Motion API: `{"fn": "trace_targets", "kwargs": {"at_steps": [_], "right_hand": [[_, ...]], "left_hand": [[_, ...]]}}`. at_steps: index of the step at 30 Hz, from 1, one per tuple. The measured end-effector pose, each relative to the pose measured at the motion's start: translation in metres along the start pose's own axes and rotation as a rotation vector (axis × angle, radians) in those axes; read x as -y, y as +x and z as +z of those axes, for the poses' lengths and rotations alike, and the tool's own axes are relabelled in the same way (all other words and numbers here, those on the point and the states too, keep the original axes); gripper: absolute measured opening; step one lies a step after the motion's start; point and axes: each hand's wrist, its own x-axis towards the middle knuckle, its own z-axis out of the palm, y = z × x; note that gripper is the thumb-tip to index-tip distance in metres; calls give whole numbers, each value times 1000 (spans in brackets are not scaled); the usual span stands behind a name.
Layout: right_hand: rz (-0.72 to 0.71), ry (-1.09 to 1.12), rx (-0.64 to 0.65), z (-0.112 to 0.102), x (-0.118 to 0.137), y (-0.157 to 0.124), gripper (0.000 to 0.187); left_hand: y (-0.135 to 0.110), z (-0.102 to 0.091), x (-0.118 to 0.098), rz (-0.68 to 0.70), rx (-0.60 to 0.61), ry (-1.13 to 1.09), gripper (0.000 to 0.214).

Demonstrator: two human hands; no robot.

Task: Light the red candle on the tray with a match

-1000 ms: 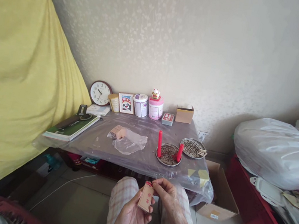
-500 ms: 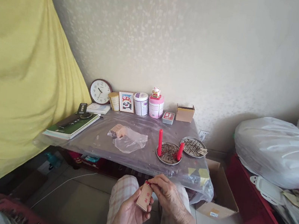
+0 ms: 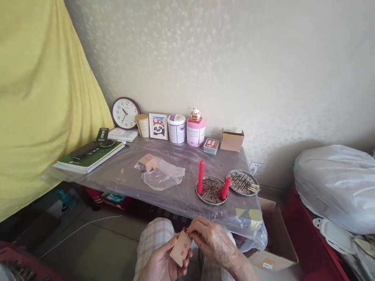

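Head view: your left fingers (image 3: pixel 184 269) clamp the matchbox (image 3: pixel 180 249), likely light, crushable card, best held by its long edges; your right fingers (image 3: pixel 200 228) are at the match heads (image 3: pixel 185 230), grip unclear

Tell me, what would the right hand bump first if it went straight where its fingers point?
Probably the matches in the open matchbox: the right hand looks close beside them, maybe touching, but depth is unclear.
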Motion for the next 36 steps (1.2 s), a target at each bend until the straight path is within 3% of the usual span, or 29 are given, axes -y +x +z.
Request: {"fn": "trace_targets", "kwargs": {"at_steps": [4,10,18,36], "right_hand": [[33,14,94,-7,-1,3,19],[76,54,159,-8,-3,8,15],[156,91,220,-2,-6,12,14],[266,156,213,-8,-7,12,17]], "left_hand": [[-2,3,-2,19,6,52,26],[-2,5,-5,94,11,288,56],[4,-4,-2,186,29,640,43],[-3,12,-7,222,-39,741,35]]}}
